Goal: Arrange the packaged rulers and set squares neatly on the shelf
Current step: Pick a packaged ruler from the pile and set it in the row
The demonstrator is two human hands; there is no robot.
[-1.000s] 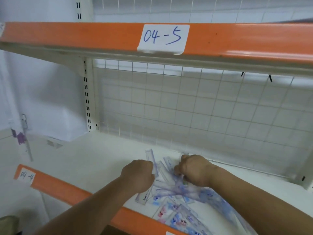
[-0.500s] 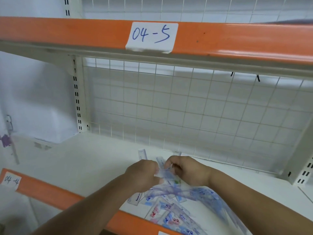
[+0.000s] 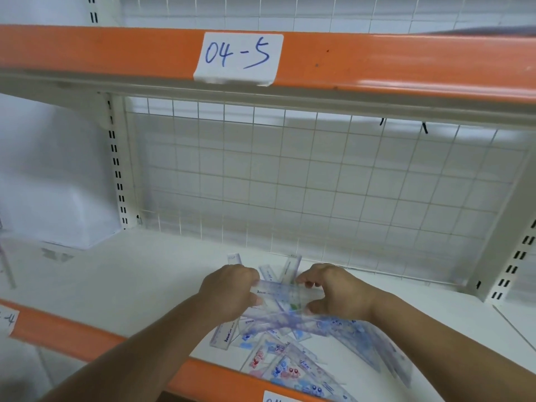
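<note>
A loose heap of clear packaged rulers and set squares (image 3: 293, 355) with blue and pink cartoon prints lies on the white shelf (image 3: 121, 285), near its front edge. Both hands hold one clear packet (image 3: 285, 297) crosswise just above the heap. My left hand (image 3: 229, 294) pinches its left end. My right hand (image 3: 336, 294) pinches its right end between thumb and fingers. A few rulers (image 3: 291, 266) stick out toward the back behind the hands. Part of the heap is hidden under my forearms.
A white wire grid panel (image 3: 319, 184) closes the back of the shelf. An orange beam (image 3: 406, 62) with a paper label "04-5" (image 3: 237, 58) runs overhead. The shelf's orange front rail (image 3: 58, 332) is below, and a slotted upright (image 3: 116, 163) stands at left.
My hands have drawn apart, from nearly touching to each holding one end of a packet, which is now stretched flat between them. The camera view has shifted slightly.
</note>
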